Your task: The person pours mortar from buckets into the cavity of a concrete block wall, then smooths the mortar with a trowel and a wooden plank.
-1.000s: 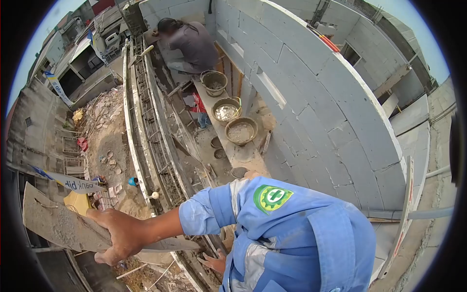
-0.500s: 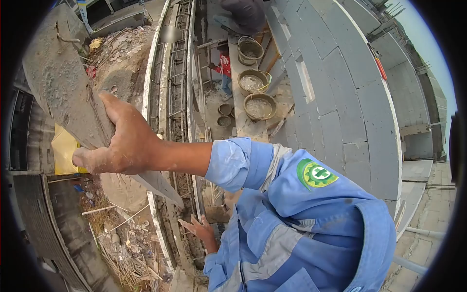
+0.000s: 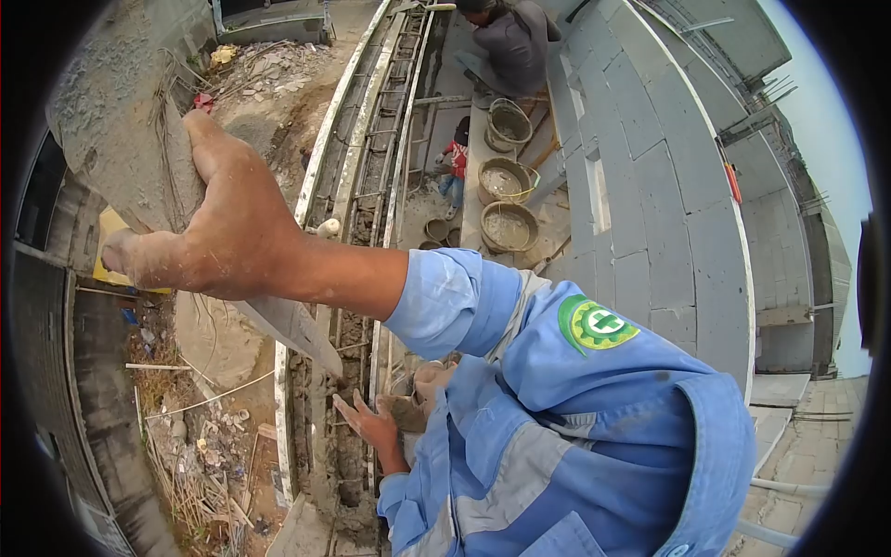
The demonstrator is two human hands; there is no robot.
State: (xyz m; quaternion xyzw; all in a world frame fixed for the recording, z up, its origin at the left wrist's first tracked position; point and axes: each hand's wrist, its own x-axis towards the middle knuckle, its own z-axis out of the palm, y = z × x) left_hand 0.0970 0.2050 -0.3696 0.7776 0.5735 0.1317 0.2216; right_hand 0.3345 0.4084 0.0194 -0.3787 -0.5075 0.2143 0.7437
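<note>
My right hand [image 3: 223,218] reaches across to the left with its thumb and fingers around the edge of a long grey board [image 3: 121,139] coated with dried cement. Some of the fingers are hidden behind it. The board slants down, its lower end over the rebar-filled formwork channel [image 3: 357,357]. Below that end, my left hand [image 3: 376,429] is beside the channel, fingers stretched and apart, with nothing visible in it. Wet-looking mortar lies in the channel near this hand.
Buckets of grey mix [image 3: 509,227] stand in a row on a plank [image 3: 471,167]. A crouching person [image 3: 515,46] is behind them, and a person in red [image 3: 457,158] is lower down. A grey block wall [image 3: 640,204] rises at right. Rubble [image 3: 278,79] lies far below at left.
My right hand and the board have shifted slightly left and up in view. The scene has swung right and down, bringing more of the crouching person into sight. My left hand remains spread.
</note>
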